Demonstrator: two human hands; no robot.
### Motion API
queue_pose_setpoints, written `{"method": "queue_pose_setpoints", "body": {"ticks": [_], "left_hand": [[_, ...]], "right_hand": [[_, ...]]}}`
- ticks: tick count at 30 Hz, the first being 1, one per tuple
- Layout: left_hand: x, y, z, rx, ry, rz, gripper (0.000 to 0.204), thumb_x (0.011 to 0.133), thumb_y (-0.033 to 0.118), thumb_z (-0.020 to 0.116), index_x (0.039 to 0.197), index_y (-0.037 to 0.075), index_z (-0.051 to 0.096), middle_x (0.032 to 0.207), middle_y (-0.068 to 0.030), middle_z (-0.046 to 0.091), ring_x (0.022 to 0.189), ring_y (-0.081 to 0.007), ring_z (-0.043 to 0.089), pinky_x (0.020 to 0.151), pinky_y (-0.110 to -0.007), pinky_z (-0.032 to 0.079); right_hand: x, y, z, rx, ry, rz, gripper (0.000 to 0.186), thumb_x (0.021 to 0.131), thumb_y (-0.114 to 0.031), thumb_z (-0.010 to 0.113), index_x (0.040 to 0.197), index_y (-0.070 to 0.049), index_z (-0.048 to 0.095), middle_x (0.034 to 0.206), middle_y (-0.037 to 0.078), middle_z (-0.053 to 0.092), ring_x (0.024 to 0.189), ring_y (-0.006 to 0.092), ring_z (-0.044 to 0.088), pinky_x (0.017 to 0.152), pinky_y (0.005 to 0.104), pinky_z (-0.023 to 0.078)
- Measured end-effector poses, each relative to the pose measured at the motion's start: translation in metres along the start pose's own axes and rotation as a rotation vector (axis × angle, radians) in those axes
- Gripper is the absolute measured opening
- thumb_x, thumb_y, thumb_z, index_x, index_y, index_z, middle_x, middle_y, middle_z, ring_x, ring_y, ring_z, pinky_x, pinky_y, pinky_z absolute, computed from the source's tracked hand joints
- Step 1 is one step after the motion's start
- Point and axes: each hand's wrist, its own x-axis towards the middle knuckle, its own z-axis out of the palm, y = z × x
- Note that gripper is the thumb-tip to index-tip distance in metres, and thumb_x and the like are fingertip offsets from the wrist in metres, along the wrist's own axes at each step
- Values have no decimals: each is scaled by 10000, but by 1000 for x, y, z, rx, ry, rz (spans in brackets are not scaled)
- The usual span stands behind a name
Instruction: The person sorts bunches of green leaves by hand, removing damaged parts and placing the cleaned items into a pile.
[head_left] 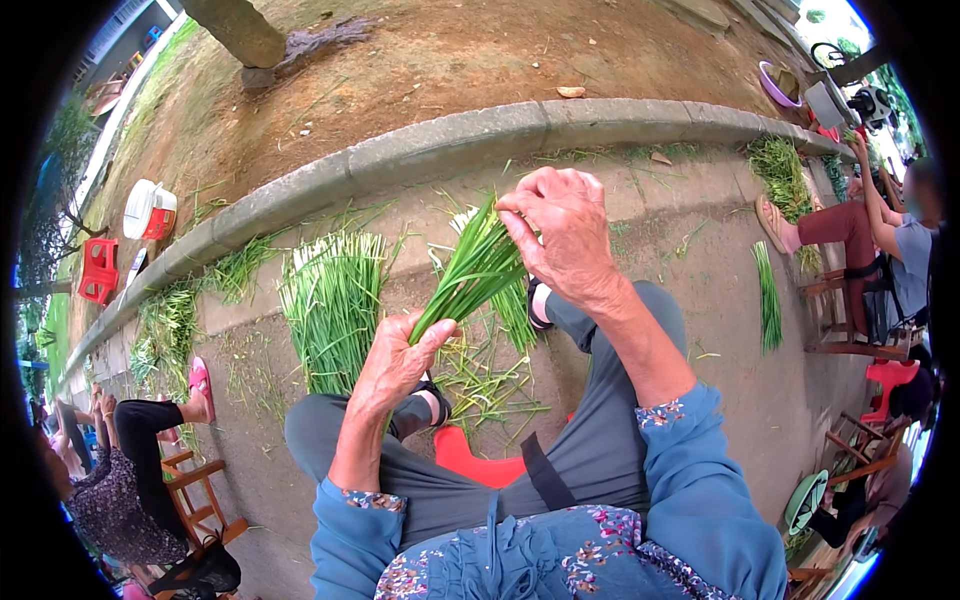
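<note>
In front of my lap, a bunch of green garlic chives (470,265) slants up to the right. My left hand (390,360) is closed round its lower end. At the upper end, near the pale stalks, my right hand (568,235) pinches the chives between thumb and fingers; its curled fingers partly hide which stalks it grips. A larger pile of chives (335,300) with white ends lies on the pavement to the left. More chives (513,315) lie beneath my hands, beside loose yellowish trimmings (480,380) between my feet.
A concrete kerb (450,135) curves beyond the pavement, with bare soil behind it. A person (120,480) sits at left, another (905,230) at right. A small row of chives (767,300) lies to the right. A white bucket (150,210) and red stool (98,270) stand far left.
</note>
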Motion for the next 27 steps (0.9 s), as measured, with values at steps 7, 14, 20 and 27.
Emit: {"method": "queue_pose_setpoints", "body": {"ticks": [7, 14, 20, 27], "left_hand": [[-2, 5, -1, 24, -9, -8, 267, 892, 259, 593, 860, 1, 656, 585, 48, 457, 520, -48, 390, 459, -239, 323], [-2, 4, -1, -21, -25, -30, 271, 893, 264, 593, 871, 1, 659, 593, 48, 472, 519, -42, 397, 457, -230, 333], [-1, 3, 0, 1, -22, -25, 266, 893, 261, 593, 873, 6, 663, 578, 47, 458, 511, -41, 385, 451, -235, 319], [0, 1, 1, 27, -48, 17, 263, 887, 257, 602, 832, 8, 662, 546, 61, 388, 500, -41, 325, 439, -251, 260]], "right_hand": [[-3, 2, -1, 66, -113, 64, 90, 750, -172, 672, 814, -123, 631, 836, 12, 556, 870, 210, 540, 881, 419, 346], [-5, 5, 0, 193, -172, 107, 114, 733, -135, 655, 817, -109, 582, 798, 25, 567, 847, 217, 550, 872, 422, 348], [-9, -2, 9, -1, -84, 81, 113, 733, -130, 621, 814, -101, 548, 780, 42, 570, 824, 237, 552, 874, 440, 344], [-2, 12, 10, -123, -83, 427, 103, 727, -123, 614, 781, -99, 529, 719, 47, 564, 734, 223, 556, 812, 409, 368]]}}
